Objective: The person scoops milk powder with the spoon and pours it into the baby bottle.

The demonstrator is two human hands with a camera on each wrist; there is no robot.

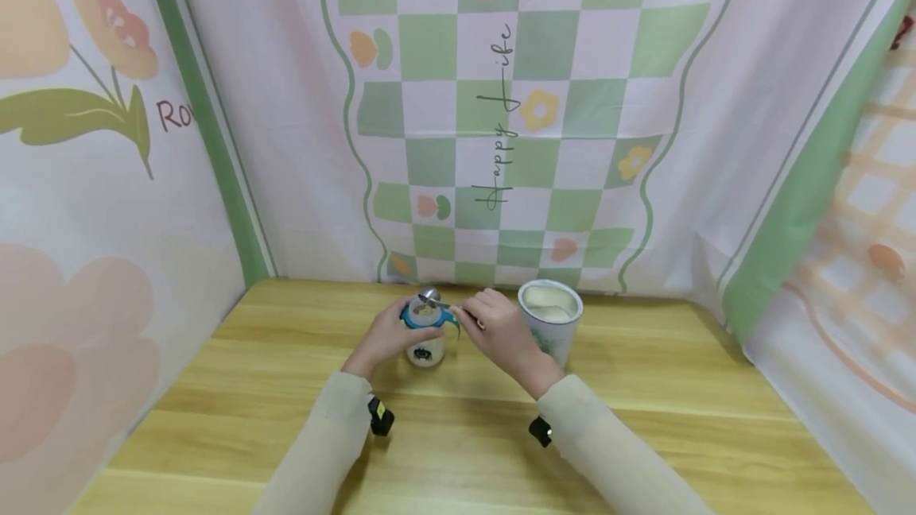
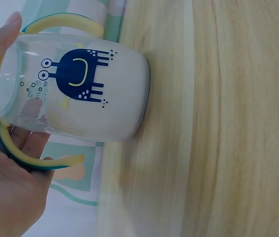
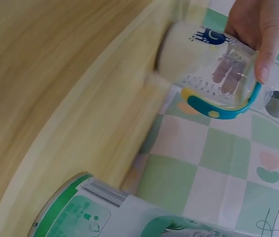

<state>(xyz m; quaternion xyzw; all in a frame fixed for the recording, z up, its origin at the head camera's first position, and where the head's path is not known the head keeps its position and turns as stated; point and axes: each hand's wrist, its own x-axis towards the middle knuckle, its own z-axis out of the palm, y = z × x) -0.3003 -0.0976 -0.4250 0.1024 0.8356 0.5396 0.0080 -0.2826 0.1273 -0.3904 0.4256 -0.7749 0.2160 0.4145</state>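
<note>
A clear baby bottle with a dark crab-like print stands upright on the table, pale white contents in its lower part. Around its neck runs a blue collar with two curved handles, yellow on their inner side. My left hand grips the bottle near this collar, thumb on one side and fingers on the other. With my right hand I hold a metal measuring spoon by its handle, its bowl over the bottle's open mouth. Whether the bowl holds anything, I cannot tell.
Right behind my right hand stands an open tin with pale powder inside; its label is green and white. The wooden table ends at a printed cloth backdrop. Cloth also hangs on both sides.
</note>
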